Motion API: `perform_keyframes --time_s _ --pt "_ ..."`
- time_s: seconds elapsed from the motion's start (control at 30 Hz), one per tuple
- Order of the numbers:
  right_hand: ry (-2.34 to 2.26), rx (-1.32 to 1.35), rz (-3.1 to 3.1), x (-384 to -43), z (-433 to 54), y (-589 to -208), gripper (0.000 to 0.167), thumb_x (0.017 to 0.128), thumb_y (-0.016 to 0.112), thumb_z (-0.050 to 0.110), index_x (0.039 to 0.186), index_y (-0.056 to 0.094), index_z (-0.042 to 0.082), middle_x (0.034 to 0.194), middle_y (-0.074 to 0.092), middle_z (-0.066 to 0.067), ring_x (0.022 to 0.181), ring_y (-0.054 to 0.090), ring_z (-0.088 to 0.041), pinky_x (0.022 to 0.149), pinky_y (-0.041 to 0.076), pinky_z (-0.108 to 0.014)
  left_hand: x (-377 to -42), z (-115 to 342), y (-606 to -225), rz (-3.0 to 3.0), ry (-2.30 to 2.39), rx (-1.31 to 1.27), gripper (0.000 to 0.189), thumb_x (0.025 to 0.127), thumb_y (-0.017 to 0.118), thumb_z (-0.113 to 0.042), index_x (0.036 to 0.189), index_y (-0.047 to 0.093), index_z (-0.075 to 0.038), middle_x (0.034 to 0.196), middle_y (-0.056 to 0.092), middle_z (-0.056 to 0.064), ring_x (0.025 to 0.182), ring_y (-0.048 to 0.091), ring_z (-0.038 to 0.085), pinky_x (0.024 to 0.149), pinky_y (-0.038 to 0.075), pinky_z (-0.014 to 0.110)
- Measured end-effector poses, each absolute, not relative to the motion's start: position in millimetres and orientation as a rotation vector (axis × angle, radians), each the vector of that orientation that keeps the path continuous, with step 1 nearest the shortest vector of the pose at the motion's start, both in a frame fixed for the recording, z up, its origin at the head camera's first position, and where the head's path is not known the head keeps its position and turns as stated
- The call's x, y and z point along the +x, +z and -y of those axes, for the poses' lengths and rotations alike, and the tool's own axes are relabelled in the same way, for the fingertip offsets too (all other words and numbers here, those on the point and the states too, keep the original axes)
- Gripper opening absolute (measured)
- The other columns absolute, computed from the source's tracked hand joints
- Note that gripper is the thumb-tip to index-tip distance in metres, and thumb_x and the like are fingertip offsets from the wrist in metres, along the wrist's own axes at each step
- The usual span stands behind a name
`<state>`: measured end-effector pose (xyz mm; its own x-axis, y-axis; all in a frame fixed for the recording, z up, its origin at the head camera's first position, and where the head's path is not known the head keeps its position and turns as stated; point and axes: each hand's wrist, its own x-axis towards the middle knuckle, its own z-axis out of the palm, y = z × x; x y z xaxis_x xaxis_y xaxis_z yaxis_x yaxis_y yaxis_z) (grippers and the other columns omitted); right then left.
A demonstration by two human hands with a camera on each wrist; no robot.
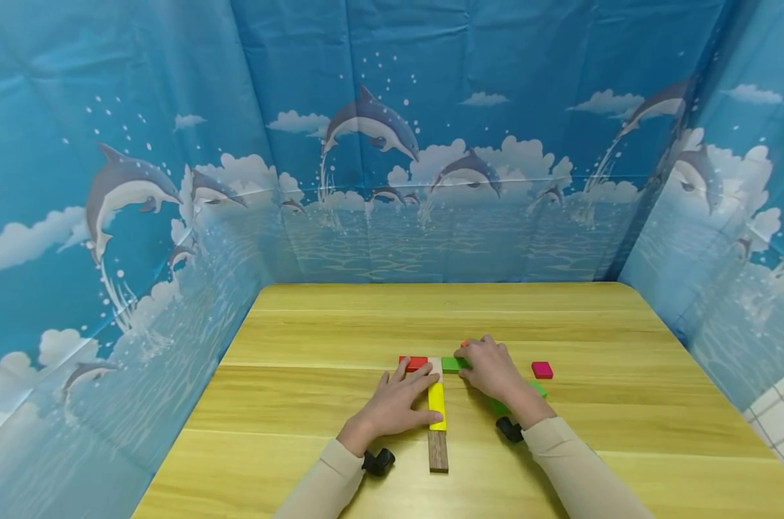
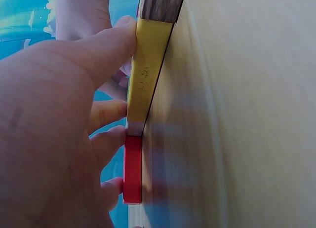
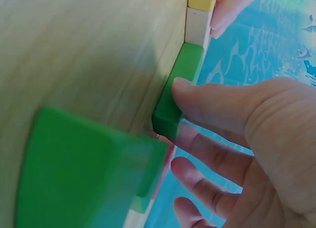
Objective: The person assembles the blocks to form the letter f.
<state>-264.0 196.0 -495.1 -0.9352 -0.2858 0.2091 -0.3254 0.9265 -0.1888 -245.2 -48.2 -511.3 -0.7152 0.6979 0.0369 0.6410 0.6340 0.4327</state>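
Note:
Flat wooden blocks form a T on the table. A red block (image 1: 413,360), a white block (image 1: 436,365) and a green block (image 1: 450,365) make up its crossbar. Below the white one run a yellow block (image 1: 437,407) and a dark brown block (image 1: 438,454). My left hand (image 1: 395,405) lies over the left side, its fingertips touching the red, white and yellow blocks and its thumb against the yellow one. My right hand (image 1: 496,371) pinches the outer end of the green block between thumb and index finger; that block meets the white one.
More green blocks (image 1: 538,389) lie partly hidden beneath my right wrist. A pink block (image 1: 542,370) is to the right of that hand. An orange piece (image 1: 465,344) peeks out behind it. Dolphin-print curtains (image 1: 431,238) border the wooden table (image 1: 340,317).

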Motion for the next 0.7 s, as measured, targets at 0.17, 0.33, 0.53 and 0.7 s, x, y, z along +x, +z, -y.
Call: perform_keyframes --time_s 0.17,0.33,0.53,0.7 --pt "0.398 0.491 2.889 -263 -202 -491 0.040 0.081 0.086 0.016 0.119 0.075 0.010 0.114 0.068 -0.009 0.096 0.058 -0.033 0.074 0.050 -0.051 -245 47 -511 -2.716 0.640 1.119 0.076 0.095 0.055 -0.064 0.158 0.038 -0.023 0.166 0.022 -0.003 0.153 0.005 0.038 0.112 0.013 0.072" --pt "0.464 0.518 2.867 -262 -209 -486 0.044 0.082 0.086 0.014 0.124 0.073 0.008 0.118 0.067 -0.012 0.098 0.058 -0.033 0.076 0.053 -0.050 -246 47 -512 -2.717 0.637 1.113 0.076 0.095 0.055 -0.064 0.158 0.038 -0.024 0.166 0.022 -0.003 0.153 0.005 0.038 0.112 0.013 0.072" --pt "0.541 0.501 2.875 -258 -216 -480 0.043 0.083 0.084 0.013 0.124 0.072 0.010 0.116 0.067 -0.011 0.096 0.058 -0.031 0.075 0.053 -0.049 -247 48 -514 -2.722 0.634 1.116 0.076 0.095 0.055 -0.065 0.158 0.038 -0.024 0.166 0.022 -0.004 0.153 0.006 0.037 0.113 0.013 0.072" --pt "0.602 0.481 2.901 -256 -221 -475 0.044 0.084 0.083 0.013 0.126 0.071 0.012 0.117 0.066 -0.012 0.098 0.059 -0.030 0.076 0.055 -0.048 -247 47 -514 -2.721 0.631 1.114 0.077 0.095 0.054 -0.066 0.158 0.037 -0.025 0.166 0.022 -0.004 0.153 0.005 0.036 0.113 0.013 0.071"
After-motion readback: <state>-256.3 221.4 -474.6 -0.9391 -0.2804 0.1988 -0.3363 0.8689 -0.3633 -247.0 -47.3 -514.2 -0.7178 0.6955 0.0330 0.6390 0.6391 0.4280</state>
